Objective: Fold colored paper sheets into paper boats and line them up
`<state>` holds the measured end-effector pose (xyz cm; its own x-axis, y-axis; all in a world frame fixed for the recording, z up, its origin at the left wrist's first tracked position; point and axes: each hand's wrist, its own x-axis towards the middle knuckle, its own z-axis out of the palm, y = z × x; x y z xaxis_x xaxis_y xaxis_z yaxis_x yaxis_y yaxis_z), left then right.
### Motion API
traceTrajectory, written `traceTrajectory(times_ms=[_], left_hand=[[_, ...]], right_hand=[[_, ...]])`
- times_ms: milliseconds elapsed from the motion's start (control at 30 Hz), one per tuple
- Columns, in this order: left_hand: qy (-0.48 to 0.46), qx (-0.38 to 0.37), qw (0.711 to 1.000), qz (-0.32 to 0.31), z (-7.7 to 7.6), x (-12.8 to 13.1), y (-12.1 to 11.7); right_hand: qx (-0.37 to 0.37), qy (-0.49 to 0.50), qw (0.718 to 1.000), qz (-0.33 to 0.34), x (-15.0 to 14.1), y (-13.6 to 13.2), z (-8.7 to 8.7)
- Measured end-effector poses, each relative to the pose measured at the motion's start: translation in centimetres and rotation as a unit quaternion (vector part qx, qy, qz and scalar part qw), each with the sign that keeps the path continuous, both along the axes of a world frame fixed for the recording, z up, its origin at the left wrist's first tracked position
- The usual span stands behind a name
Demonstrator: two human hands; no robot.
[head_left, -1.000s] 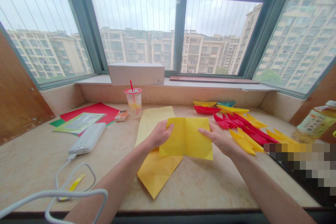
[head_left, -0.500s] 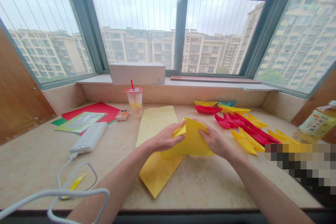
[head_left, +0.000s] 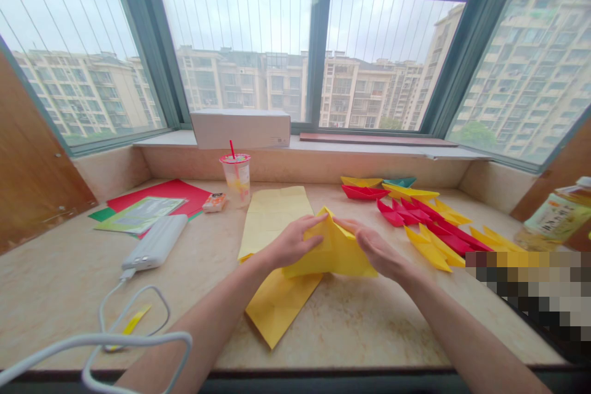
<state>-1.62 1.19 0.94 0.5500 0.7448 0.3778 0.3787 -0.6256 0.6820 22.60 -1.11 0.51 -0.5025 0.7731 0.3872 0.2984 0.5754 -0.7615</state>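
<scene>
A yellow paper sheet [head_left: 339,255], partly folded to a point at its far edge, lies in the middle of the stone ledge [head_left: 351,326]. My left hand [head_left: 290,241] presses the left folded flap down with its fingers laid on it. My right hand [head_left: 376,249] lies flat on the right flap, fingers stretched toward the point. Under the folded sheet lie another bright yellow sheet [head_left: 274,305] and a paler yellow one [head_left: 272,215].
Folded red, yellow and teal paper boats [head_left: 422,218] lie in rows to the right. At left are a white power bank [head_left: 154,243] with its cable [head_left: 115,332], red paper sheets [head_left: 170,196], a plastic cup with a red straw [head_left: 236,180] and a white box [head_left: 240,128]. A bottle [head_left: 551,215] stands far right.
The yellow sheet was flat and held by its side edges. Both far corners have since been folded inward to a point, and my hands now press on the flaps.
</scene>
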Motion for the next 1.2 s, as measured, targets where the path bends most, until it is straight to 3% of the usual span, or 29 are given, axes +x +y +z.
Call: traceTrajectory(times_ms=[200, 333, 567, 667, 833, 1033, 1200], left_hand=[[-0.045, -0.028, 0.999, -0.012, -0.1, 0.2, 0.1], [-0.077, -0.061, 0.995, -0.024, 0.2, 0.3, -0.2], [-0.114, -0.219, 0.966, -0.073, 1.4, -0.1, -1.0], [-0.112, -0.2, 0.972, -0.052, 1.6, 0.0, -1.1], [-0.094, -0.097, 0.991, 0.013, 1.5, 0.6, -1.3], [-0.147, -0.179, 0.973, 0.001, 1.7, 1.3, -1.9], [-0.086, -0.086, 0.993, 0.011, 2.3, 1.7, -2.3]], right_hand=[[0.037, -0.044, 0.995, -0.077, -0.3, 0.0, -0.4], [0.061, -0.037, 0.994, -0.081, -0.4, -0.1, -0.6], [0.088, -0.016, 0.994, -0.069, -0.3, -0.4, -0.2], [0.095, -0.022, 0.993, -0.063, -0.3, -0.6, -0.1], [0.113, -0.009, 0.992, -0.051, -0.5, -0.7, -0.3], [0.16, -0.016, 0.986, -0.037, -1.3, -1.2, -0.9], [0.207, -0.054, 0.976, -0.05, -1.6, -1.6, -0.9]])
